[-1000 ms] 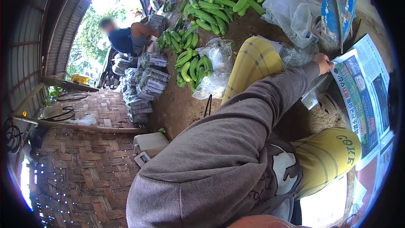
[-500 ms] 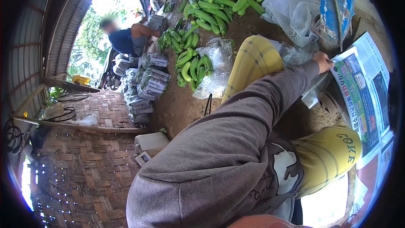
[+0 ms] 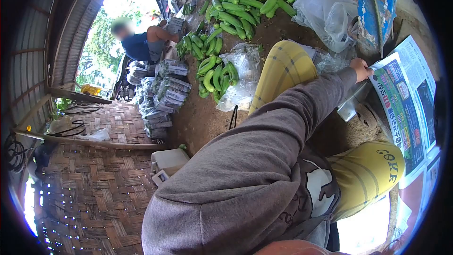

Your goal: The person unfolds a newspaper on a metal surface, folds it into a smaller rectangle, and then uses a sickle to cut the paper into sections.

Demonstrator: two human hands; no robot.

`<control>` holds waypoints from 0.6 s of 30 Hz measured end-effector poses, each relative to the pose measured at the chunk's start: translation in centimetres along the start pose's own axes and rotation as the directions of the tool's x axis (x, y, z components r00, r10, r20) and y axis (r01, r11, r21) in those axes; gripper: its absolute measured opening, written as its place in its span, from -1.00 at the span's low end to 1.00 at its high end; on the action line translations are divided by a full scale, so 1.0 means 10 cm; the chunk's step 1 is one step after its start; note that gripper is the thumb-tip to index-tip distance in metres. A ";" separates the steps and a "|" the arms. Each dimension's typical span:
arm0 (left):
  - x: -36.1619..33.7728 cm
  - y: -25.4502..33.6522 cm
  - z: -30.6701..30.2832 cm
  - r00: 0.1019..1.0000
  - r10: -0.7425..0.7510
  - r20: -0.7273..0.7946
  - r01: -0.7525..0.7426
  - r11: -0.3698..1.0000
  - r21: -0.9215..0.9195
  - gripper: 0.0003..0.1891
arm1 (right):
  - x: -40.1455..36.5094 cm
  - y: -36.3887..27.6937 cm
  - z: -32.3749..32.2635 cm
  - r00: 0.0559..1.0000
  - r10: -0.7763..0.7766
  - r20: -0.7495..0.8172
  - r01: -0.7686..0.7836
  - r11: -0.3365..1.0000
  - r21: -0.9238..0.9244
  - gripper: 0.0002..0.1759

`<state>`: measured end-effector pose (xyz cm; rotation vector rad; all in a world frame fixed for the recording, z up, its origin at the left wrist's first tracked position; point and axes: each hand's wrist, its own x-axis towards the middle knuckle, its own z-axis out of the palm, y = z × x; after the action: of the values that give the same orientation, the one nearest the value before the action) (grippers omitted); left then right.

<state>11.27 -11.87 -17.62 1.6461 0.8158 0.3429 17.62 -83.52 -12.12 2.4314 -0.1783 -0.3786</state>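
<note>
My left hand (image 3: 362, 69) reaches across my body in a grey sleeve, fingers closed on the upper left corner of a printed newspaper sheet (image 3: 395, 94). The sheet has green and dark blue panels and slants down along the right side, over other newspaper pages (image 3: 415, 61). My right hand does not show. My raised knees in yellow checked cloth stand on both sides of my torso. Beneath the held corner, a shiny metal-like object (image 3: 348, 110) lies near the ground.
Long green vegetables (image 3: 240, 12) lie heaped on the floor, with a second pile (image 3: 217, 75) nearer. Clear plastic bags (image 3: 330, 23) lie beyond my knee. Stacked wrapped bundles (image 3: 171, 94) stand near a seated person (image 3: 137, 45). A woven mat (image 3: 94, 184) is at left; a blue post (image 3: 375, 9) stands upper right.
The seated person has shifted slightly. My left hand stays at the newspaper corner, nearly unmoved.
</note>
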 end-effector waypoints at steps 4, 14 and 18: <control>-0.04 0.04 -0.01 1.000 -0.014 -0.008 0.013 1.000 -0.024 -0.82 | -0.02 -0.02 -0.06 1.000 0.006 0.023 -0.006 1.000 -0.004 -0.49; -0.10 0.13 -0.04 1.000 -0.019 0.002 0.019 1.000 -0.014 -0.84 | -0.07 -0.09 -0.19 0.997 0.004 0.077 -0.002 1.000 -0.028 -0.54; -0.03 0.03 -0.01 1.000 -0.011 0.006 0.011 1.000 -0.019 -0.84 | -0.10 -0.11 -0.25 0.995 0.000 0.096 0.005 0.999 -0.045 -0.55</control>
<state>11.13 -11.98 -17.23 1.6236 0.8152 0.3370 17.54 -81.00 -10.73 2.3712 -0.2065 -0.4956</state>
